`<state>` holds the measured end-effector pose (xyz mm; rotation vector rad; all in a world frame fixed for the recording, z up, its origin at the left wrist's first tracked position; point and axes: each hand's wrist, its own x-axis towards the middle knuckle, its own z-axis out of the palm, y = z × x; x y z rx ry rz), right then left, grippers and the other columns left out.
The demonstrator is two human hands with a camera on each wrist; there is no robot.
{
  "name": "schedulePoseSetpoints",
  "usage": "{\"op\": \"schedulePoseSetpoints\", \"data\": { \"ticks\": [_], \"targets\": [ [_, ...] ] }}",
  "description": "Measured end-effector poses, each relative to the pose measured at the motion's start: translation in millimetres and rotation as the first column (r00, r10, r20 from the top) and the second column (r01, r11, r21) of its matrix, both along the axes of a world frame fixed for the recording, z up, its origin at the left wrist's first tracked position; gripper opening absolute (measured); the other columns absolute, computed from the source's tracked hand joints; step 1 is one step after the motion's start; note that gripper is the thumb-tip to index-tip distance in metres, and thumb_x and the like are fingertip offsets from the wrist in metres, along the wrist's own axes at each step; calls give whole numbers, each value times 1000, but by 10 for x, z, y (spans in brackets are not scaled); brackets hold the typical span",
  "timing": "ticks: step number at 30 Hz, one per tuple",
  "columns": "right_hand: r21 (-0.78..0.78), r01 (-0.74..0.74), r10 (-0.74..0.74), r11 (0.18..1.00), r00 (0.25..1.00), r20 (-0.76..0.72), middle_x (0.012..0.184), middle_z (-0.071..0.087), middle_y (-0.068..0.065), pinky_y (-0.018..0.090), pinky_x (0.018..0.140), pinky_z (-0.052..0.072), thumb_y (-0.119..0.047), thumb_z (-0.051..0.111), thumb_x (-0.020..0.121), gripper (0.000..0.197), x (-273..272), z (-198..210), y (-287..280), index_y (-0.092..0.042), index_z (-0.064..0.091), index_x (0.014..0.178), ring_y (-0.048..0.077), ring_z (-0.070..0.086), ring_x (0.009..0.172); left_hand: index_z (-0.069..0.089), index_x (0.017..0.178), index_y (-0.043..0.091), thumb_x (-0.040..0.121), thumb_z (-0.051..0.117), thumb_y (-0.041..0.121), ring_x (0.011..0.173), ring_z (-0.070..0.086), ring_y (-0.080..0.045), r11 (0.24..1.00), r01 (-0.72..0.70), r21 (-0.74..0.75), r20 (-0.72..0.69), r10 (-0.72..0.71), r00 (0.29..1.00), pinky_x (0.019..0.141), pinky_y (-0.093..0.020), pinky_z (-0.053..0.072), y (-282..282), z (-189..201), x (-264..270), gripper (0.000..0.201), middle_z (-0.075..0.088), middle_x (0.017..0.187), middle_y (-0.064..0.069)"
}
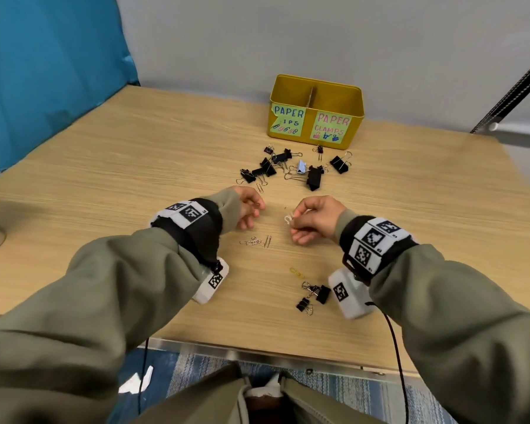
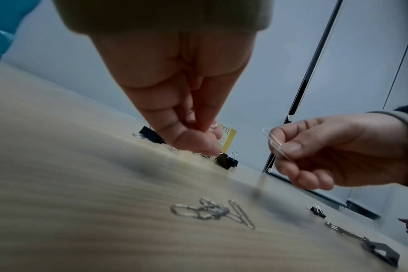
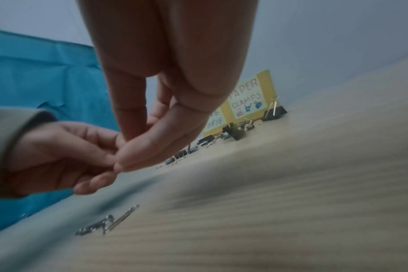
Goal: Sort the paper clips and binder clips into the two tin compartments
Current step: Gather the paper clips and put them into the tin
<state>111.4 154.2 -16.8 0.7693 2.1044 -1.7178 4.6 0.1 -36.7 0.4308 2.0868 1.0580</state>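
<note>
Right hand (image 2: 333,150) pinches a pale paper clip (image 2: 274,142); left hand (image 1: 248,206) apparently pinches a silver clip (image 1: 257,205), mostly hidden by fingers.

Olive sleeves, tagged wrist straps.
Behind each hand (image 1: 247,206) (image 1: 314,218), a black band (image 1: 196,228) with square-coded white patches; beneath it, a white camera block (image 1: 346,296) trailing a thin black cable (image 1: 395,341).

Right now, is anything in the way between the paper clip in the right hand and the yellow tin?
Yes: the binder clips lie scattered on the table between the right hand and the tin. Above them nothing blocks.
</note>
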Motion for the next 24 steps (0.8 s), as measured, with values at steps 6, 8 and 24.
{"op": "schedulePoseSetpoints", "data": {
  "ticks": [6, 8, 24],
  "targets": [
    [-311, 121, -161, 943, 981, -105, 44, 52, 3, 14, 33, 34, -2, 28, 89, 25, 6, -34, 53, -10, 44, 71, 12, 43, 33, 40, 65, 21, 90, 36, -4, 53, 37, -14, 991, -42, -124, -25, 39, 999, 47, -22, 30, -20, 66, 107, 35, 42, 63, -2],
    [-444, 133, -215, 886, 967, -138, 41, 48, 3, 11, 33, 28, -3, 23, 85, 27, 8, -50, 45, -10, 41, 66, 12, 37, 32, 47, 72, 18, 89, 41, 2, 71, 55, -27, 984, 7, -177, -13, -10, 1000, 61, -30, 47, -3, 106, 142, 23, 56, 82, -17],
    [462, -142, 85, 875, 986, 142, 86, 59, -8, 38, 90, 48, -34, 68, 79, 9, -150, -223, 60, -28, 62, 78, 14, 58, 86, 59, 99, 22, 82, 63, 40, 89, 47, -14, 732, 264, -628, -172, -462, 870, 77, -27, 37, -15, 133, 198, 25, 54, 91, 6]
  ]
}}
